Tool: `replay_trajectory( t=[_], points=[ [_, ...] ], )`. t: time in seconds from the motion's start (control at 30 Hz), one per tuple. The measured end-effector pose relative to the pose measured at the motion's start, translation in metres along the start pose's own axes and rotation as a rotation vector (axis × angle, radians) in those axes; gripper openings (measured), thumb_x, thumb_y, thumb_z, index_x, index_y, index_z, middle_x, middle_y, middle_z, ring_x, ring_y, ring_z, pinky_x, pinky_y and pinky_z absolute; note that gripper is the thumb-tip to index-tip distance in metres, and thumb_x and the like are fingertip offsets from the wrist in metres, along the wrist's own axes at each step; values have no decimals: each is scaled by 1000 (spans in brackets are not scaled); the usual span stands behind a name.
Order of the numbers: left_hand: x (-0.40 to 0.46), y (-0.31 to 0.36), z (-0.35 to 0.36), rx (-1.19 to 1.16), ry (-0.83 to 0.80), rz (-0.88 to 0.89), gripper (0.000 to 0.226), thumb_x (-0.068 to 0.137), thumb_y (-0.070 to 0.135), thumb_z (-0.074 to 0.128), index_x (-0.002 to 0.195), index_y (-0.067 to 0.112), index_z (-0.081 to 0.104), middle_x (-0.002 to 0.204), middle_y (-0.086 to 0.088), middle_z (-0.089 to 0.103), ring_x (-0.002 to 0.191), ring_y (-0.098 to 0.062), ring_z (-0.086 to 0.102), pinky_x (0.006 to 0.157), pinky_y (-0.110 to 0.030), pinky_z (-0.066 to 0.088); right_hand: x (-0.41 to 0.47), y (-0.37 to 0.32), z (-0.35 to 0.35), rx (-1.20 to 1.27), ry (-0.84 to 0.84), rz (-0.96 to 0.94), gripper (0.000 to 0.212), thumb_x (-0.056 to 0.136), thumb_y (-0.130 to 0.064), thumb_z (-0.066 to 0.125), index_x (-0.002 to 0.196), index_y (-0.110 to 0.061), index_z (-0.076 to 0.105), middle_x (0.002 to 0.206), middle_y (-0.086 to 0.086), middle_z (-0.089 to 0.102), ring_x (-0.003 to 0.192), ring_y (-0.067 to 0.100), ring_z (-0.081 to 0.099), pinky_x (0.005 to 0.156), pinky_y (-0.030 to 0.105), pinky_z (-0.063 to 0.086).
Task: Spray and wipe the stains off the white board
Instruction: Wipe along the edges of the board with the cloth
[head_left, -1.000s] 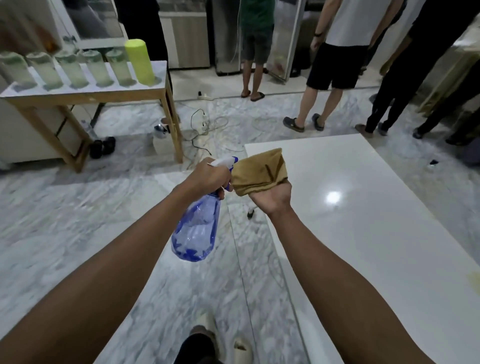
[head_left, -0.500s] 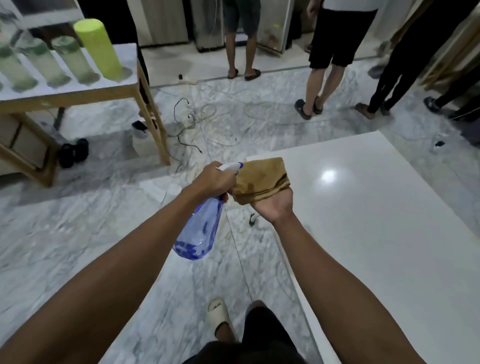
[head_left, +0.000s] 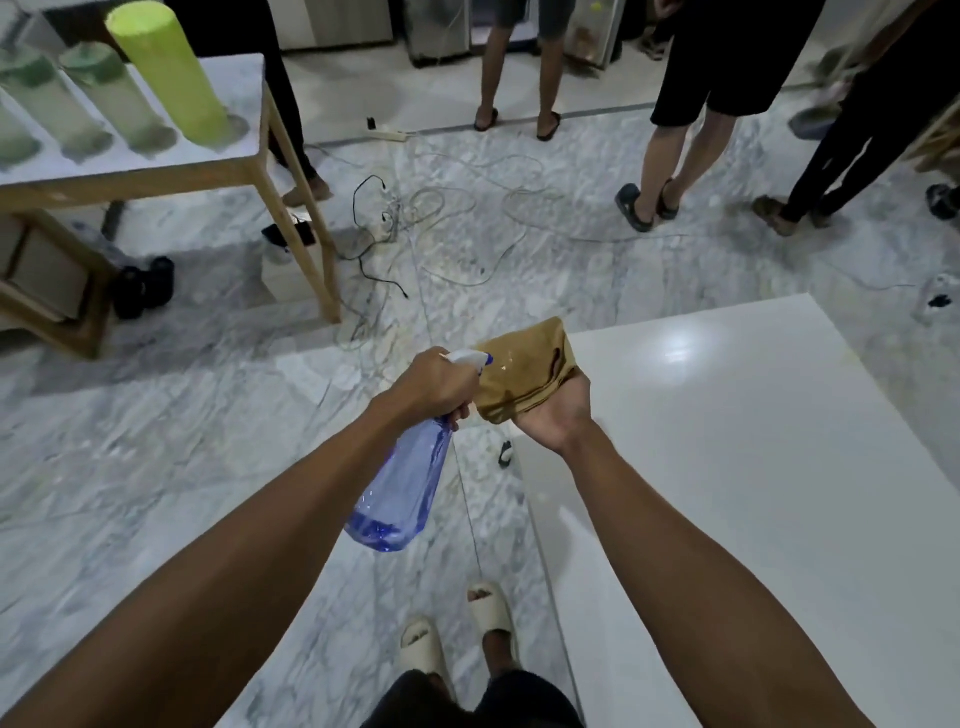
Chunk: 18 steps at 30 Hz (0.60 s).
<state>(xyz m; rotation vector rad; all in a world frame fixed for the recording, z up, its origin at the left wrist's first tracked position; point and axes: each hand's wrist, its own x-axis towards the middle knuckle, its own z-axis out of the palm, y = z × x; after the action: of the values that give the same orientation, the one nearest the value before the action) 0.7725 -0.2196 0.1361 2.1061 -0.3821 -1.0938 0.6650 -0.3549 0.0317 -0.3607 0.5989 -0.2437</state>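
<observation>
White board (head_left: 753, 493): smoothly glossy, flat, rectangular, filling the right half of the frame, with 1 bright light reflection near its upper edge; no stain discernible on the visible surface. Brown cloth (head_left: 524, 371): soft, folded, matte, cupped in the upturned right hand (head_left: 558, 415) at the board's upper-left corner. Spray bottle (head_left: 405, 483): translucent blue plastic, tapered, white nozzle, gripped at the neck by the left hand (head_left: 431, 387), nozzle almost touching the cloth. Compared with 1 second earlier: view tilted downward, both sandalled feet now visible at the bottom centre; hands and tools unchanged in pose. Judged: cloth being wetted, wiping not yet begun. Beyond: veined marble floor (head_left: 156, 441), tangled cables (head_left: 415, 218), wooden table (head_left: 218, 171) upper left.
</observation>
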Motion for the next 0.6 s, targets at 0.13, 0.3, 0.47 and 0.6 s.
replay_trajectory(
  t=[0.13,0.3,0.47,0.6],
  points=[
    [23,1,7,-2,62,9,41,92,26,56,87,-14,63,79,-29,71,40,-25,58,44,-24,44,20,-7,-14,-14,60,38,58,100,-42,33,141,-5,50,143,19,54,132,38,50,114,51,35],
    [40,-6,4,-51,113,-26,24,92,16,55,86,-5,66,85,-25,72,36,-18,55,42,-22,45,33,-31,-35,-280,325,-76,53,101,-53,35,110,-13,69,115,11,69,106,29,65,89,40,54],
    [48,-17,-10,-63,122,-19,16,89,6,52,80,6,66,86,-25,73,37,-18,55,43,-22,46,57,-77,-16,-998,705,-353,59,101,-58,30,129,-17,61,125,10,64,115,30,60,96,43,49],
    [56,-42,-18,-92,122,-52,22,90,6,54,95,-12,66,88,-29,72,34,-16,53,41,-21,44,93,-67,1,-1634,716,-648,52,106,-49,24,141,-21,50,125,19,64,115,39,58,96,46,42]
  ],
)
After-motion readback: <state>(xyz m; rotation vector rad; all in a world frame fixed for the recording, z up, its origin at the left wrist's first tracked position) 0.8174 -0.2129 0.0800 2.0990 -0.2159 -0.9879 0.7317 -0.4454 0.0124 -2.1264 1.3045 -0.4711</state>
